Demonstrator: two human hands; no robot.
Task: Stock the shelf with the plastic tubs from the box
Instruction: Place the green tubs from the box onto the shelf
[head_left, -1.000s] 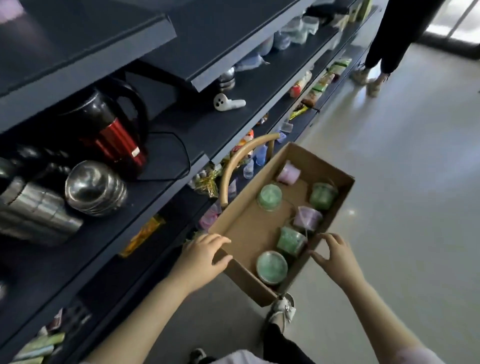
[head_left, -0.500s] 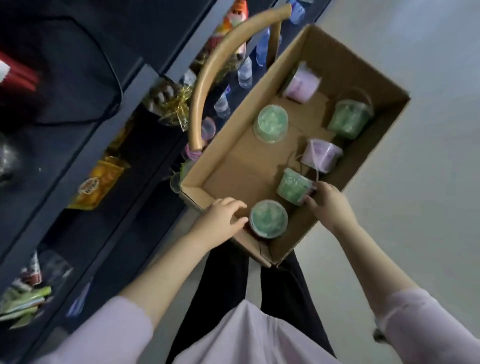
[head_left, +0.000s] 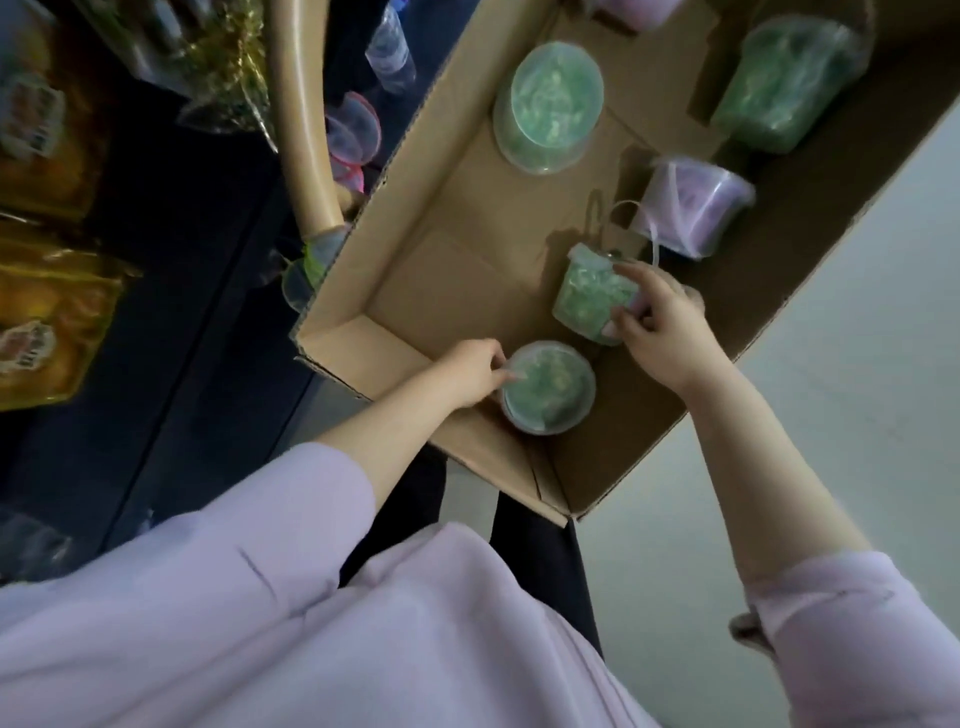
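A person looks down into an open cardboard box. Six tubs sit in it.

The left hand is inside the box at its near left corner. Its fingers touch the side of a round green tub that stands upright with its lid on. The grip is curled against the tub, but I cannot tell if it holds it.

The right hand is by the box's right wall. Its grip is wrapped around a second green tub, which lies tipped on its side. The thumb and fingers press on its lower end.

Just past that one, a purple tub lies on its side too, with a thin clear handle loop. A big green tub stands upright near the left wall, farther in. Another green tub lies tipped at the far right. Only the edge of a pink tub shows at the far end.

The dark shelf is to the left of the box. It has yellow bags and small clear cups on it. A tan curved bar stands between the shelf and the box.
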